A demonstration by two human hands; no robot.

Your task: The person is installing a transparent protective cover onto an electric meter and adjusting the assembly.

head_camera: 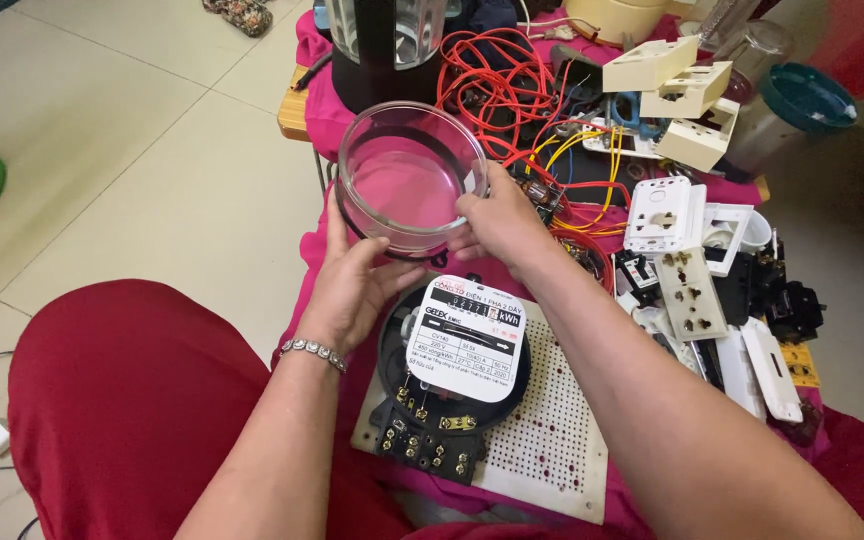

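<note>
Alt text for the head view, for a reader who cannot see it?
Both hands, left hand and right hand, hold a clear round cover above an opened electricity meter lying on a white perforated board. Red and yellow wires and wall sockets clutter the pink-covered table.

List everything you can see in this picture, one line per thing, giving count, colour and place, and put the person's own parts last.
Round cover: one, clear, held above the meter.
Electric meter: one, black with white face, on the board.
Perforated board: one, white, on the pink cloth.
Wires: tangle, red and yellow, behind.
Socket plates: several, white and cream, at right.
Blender base: one, black, top.
Bracelet: one, silver, left wrist.
Left hand: under the cover.
Right hand: on the cover's rim.
</note>
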